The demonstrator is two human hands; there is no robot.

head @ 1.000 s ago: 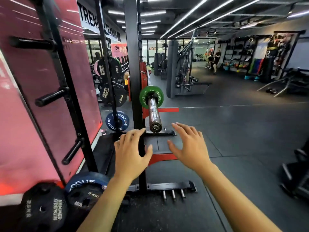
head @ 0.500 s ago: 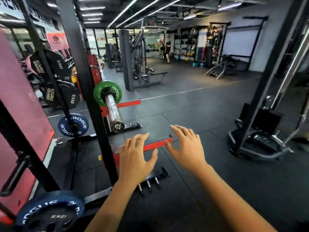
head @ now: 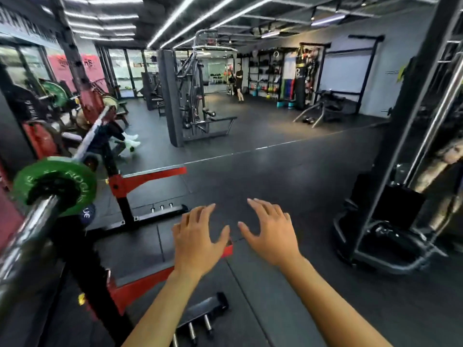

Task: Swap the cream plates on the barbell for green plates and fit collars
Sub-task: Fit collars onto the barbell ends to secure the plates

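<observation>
Green plate point(head: 53, 185) seated on bar sleeve point(head: 27, 236), far left of frame, close to camera. Sleeve chrome, bare from plate outward to lower left edge; no collar seen on that stretch. Lettering on plate face blurred, partly legible only. Bar shaft point(head: 91, 135) running up and away behind plate, past red-and-black rack upright point(head: 85, 96). Second green plate point(head: 56, 92) farther back at upper left, possibly on another rack; view too smeared to tell what carries it.

Left hand point(head: 198, 240) and right hand point(head: 269, 235) both held out in front, palms down, fingers spread and relaxed, gripping nothing. Hands side by side, thumbs near each other but apart, well right of the plate and not touching bar or rack. Forearms bare, entering from bottom edge.

Below hands: red rack foot point(head: 150, 177) and black base on dark rubber floor point(head: 288, 171). Short black bracket with three chrome pegs point(head: 200, 319) on floor between forearms. Small part of a blue plate point(head: 87, 212) showing just below green plate, behind rack post.

Right side: black cable machine frame point(head: 390, 176) with round base. Mid-room: grey multi-station machine point(head: 185, 96). Far end: one person standing point(head: 239, 81) near storage shelves point(head: 273, 73). Seated person's legs point(head: 120, 139) with white shoes, left of centre.
</observation>
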